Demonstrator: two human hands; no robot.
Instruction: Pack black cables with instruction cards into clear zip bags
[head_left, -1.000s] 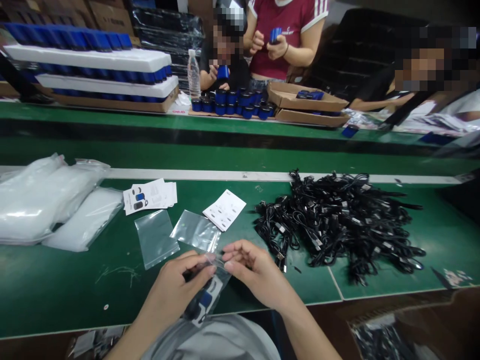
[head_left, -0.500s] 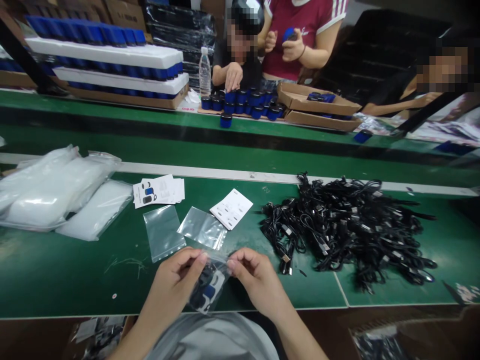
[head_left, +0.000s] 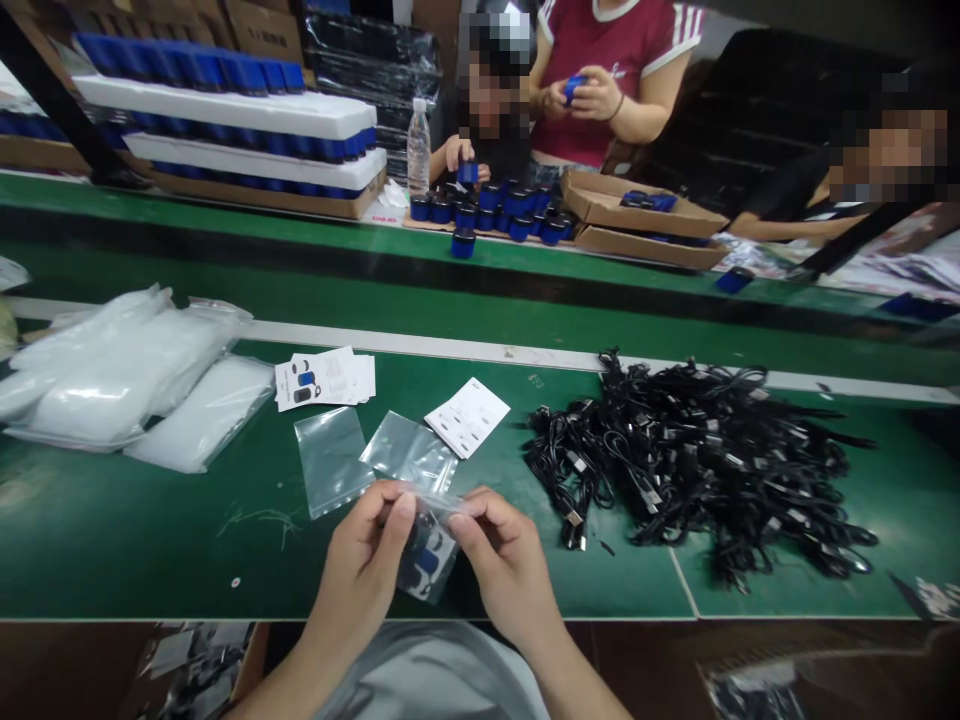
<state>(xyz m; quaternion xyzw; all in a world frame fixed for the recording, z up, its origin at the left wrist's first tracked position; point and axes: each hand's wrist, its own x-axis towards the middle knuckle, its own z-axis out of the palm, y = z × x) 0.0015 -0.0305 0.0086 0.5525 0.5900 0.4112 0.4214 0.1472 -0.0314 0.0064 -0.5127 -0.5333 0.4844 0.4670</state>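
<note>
Near the table's front edge, my left hand (head_left: 369, 555) pinches the top left of a small clear bag (head_left: 429, 562). My right hand (head_left: 504, 555) grips the same bag's top right. Through the plastic show a printed card with blue and black pictures and something dark. Just beyond my hands lie two flat clear bags, one to the left (head_left: 334, 460) and one in the middle (head_left: 411, 450). A stack of white printed leaflets (head_left: 468, 416) touches the middle bag. Picture cards (head_left: 319, 378) lie further left.
Black cables (head_left: 690, 450) form a large heap on the right. Plump bags of white material (head_left: 127, 375) lie at the left. Across a green ledge, people handle blue-and-black items (head_left: 517, 210) beside cardboard trays (head_left: 645, 205) and a bottle (head_left: 418, 150).
Both hands have moved slightly up with the bag, and the right fingers are closer to the left ones. Across the ledge, one person has lifted a blue item; another's hands have come together.
</note>
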